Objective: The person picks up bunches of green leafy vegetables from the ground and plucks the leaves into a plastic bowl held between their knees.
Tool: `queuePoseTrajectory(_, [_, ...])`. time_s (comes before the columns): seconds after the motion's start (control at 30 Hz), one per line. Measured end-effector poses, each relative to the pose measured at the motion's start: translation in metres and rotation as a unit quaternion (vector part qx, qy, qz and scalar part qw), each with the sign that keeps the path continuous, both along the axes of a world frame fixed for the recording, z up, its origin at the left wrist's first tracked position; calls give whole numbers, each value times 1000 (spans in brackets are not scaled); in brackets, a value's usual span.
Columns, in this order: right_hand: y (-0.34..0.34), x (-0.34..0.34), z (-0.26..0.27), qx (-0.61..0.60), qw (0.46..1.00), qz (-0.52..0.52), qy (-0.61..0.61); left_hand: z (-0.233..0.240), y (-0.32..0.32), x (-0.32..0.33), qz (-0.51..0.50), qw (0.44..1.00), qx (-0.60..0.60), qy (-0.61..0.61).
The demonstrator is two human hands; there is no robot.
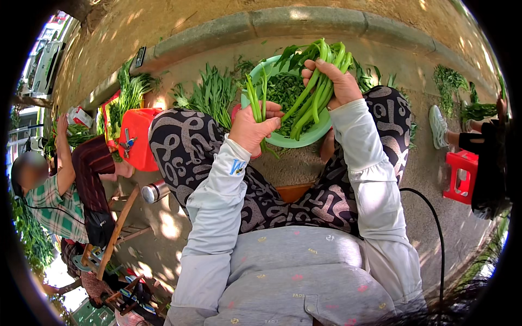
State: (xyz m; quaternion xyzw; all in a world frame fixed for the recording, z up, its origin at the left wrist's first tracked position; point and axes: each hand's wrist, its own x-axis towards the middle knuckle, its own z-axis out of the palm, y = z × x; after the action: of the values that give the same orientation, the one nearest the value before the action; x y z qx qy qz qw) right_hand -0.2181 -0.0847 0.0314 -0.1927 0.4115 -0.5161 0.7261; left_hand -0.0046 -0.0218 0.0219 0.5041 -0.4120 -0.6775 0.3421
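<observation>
My left hand (255, 126) holds a few thin green stems (253, 100) upright between thumb and fingers, over the near left rim of a pale green plastic basin (304, 140). In my right hand (336, 83) is a thicker bunch of leafy green vegetable stems (304, 104), which look like water spinach. Their leaves hang over the basin's far side, and the pale stem ends slant down across it toward the left. Inside the basin lies a heap of short-cut greens (281, 87). The basin stands on the ground between my knees, and my right hand hides part of its rim.
Long leafy greens (210, 93) lie left of the basin. A red plastic stool (140, 157) bears a small metal tool (127, 142); a steel flask (155, 191) stands nearby. Beyond runs a stone curb (310, 22). People sit left and right, one near another red stool (461, 189).
</observation>
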Motion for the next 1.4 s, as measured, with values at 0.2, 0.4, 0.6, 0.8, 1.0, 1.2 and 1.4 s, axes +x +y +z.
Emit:
queuePoseTrajectory(0.2, [1,5,2,-14,1000,-23,-8,-1,2,-8,10,998,-28,-51])
queuePoseTrajectory(0.4, [6,15,9,-36,998,-54,-19,0,1,-9,71,996,-19,-51])
queuePoseTrajectory(0.6, [11,17,14,-35,996,-79,-20,-10,-1,-9,146,988,38,31])
queuePoseTrajectory(0.8, [12,19,14,-56,993,-85,-52,-19,-4,-5,219,960,110,132])
queuePoseTrajectory(1.0, [3,6,23,-68,985,-129,-92,-33,-6,8,185,980,75,8])
queuePoseTrajectory(1.2, [3,-10,26,-187,958,-196,98,-15,-4,0,100,983,124,92])
queuePoseTrajectory(1.4, [12,-2,21,-114,986,-6,121,-19,-10,8,147,954,123,232])
